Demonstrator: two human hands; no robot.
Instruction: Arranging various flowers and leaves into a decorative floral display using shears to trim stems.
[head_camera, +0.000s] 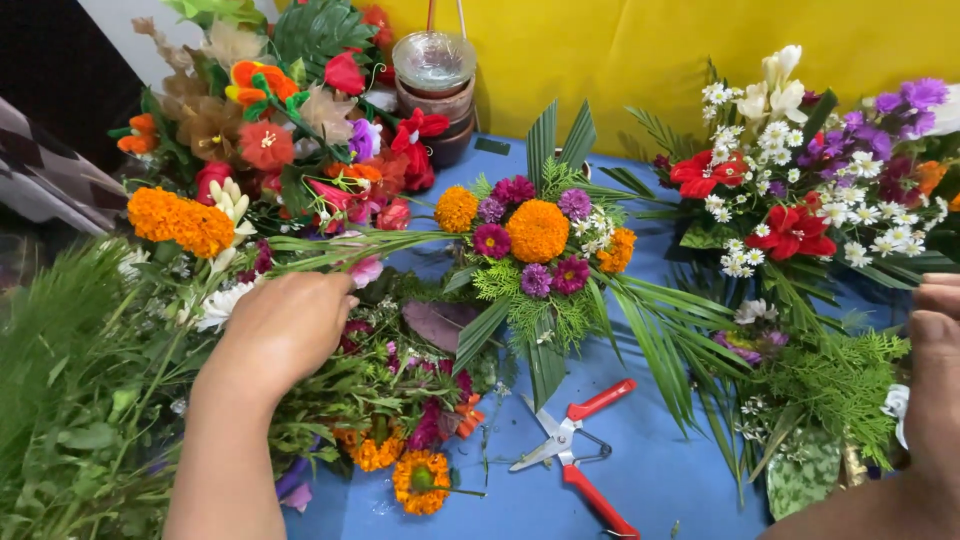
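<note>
Reaching toward ten o'clock, my left hand (285, 325) is curled knuckles-up over the loose pile of cut flowers (390, 400) on the left of the blue table (660, 480); its fingers are bent down into the stems, but I cannot tell whether they have closed on anything, since the back of the hand hides them. Just above it, at twelve o'clock from the knuckles, a bundle of long green stems (330, 242) lies almost level, its long axis running nine to three, the tip end pointing right toward the finished bouquet (538, 245) of orange marigolds and purple blooms ringed with palm leaves. At eleven o'clock from my hand sits a cluster of loose marigolds (180, 220), and behind that a mixed heap of red and orange flowers (300, 120) with a stack of bowls (437, 85) beside it. Greenery (70, 400) crowds the far left edge at nine o'clock. Between the pile and the right side, red-handled shears (575, 450) lie open, blades pointing to nine o'clock, handles to five. Ferns (835, 385) and a second arrangement (800, 190) of white and red flowers fill the right. My right hand (935, 330) enters at three o'clock, fingers loosely bent; whether it grips the white flower (896, 402) beside it I cannot tell.
</note>
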